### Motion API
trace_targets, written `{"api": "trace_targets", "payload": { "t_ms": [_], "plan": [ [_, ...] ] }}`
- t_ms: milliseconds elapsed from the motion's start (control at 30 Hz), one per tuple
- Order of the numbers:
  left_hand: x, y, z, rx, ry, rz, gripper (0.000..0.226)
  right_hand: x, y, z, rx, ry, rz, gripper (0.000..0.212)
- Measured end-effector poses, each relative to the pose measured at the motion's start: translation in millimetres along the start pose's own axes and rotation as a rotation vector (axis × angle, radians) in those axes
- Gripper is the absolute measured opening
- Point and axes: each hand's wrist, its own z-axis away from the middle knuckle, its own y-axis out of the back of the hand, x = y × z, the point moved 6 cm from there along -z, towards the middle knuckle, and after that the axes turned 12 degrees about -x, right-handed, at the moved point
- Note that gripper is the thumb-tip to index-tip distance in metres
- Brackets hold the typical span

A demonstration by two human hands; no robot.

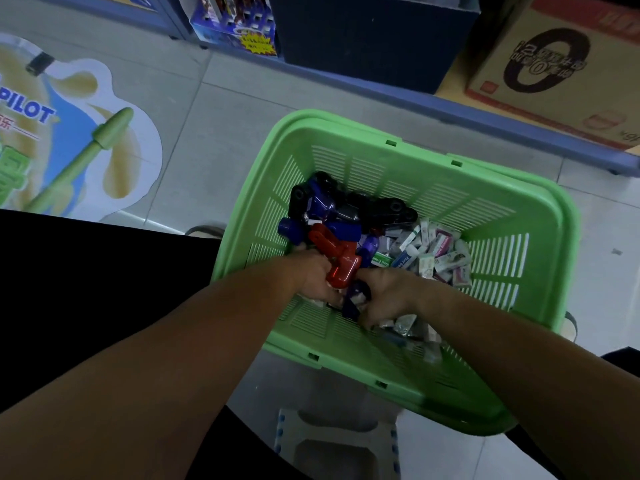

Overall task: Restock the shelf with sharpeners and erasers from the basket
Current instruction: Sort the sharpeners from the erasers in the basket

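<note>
- Gripping red sharpener [341,261] in left hand [311,277], blue sharpener [356,297] in right hand [389,294], close together inside basket [554,209].
- Could snag the sharpener pile [332,204] far left on lifting, or scatter loose erasers [438,254].

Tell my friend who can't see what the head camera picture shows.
Inside a green basket, the left hand grips a red sharpener and the right hand holds a blue sharpener. More sharpeners and small boxed erasers lie in the basket.
</note>
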Motion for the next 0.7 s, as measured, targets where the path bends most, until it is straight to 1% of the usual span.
{"api": "trace_targets", "payload": {
  "t_ms": [67, 133, 200, 300, 400, 533, 600, 700],
  "plan": [
    [-1, -1, -2, -0.024, 0.019, -0.007, 0.075, 4, 0, 1, -0.02, -0.006, -0.058, 0.086],
    [1, -3, -4, -0.061, -0.004, 0.048, 0.067, 6, 3, 4, -0.035, -0.004, -0.112, 0.088],
    [4, -6, -5, -0.09, -0.021, 0.097, 0.059, 7, 4, 7, -0.049, -0.002, -0.134, 0.085],
    [13, -12, -2, -0.121, -0.024, 0.08, 0.06, 9, 2, 10, -0.065, -0.01, -0.13, 0.081],
    [13, -11, -3, -0.147, -0.022, 0.089, 0.061, 10, 2, 11, -0.058, -0.015, -0.116, 0.084],
    [10, -9, -5, -0.155, -0.03, 0.114, 0.059, 12, 2, 11, -0.091, 0.005, -0.223, 0.085],
    [14, -10, -6, -0.18, -0.028, 0.112, 0.053, 13, 1, 10, -0.1, -0.002, -0.242, 0.081],
    [25, -13, -7, -0.216, -0.018, 0.05, 0.038, 16, -1, 8, -0.12, -0.023, -0.246, 0.076]
  ]
}}
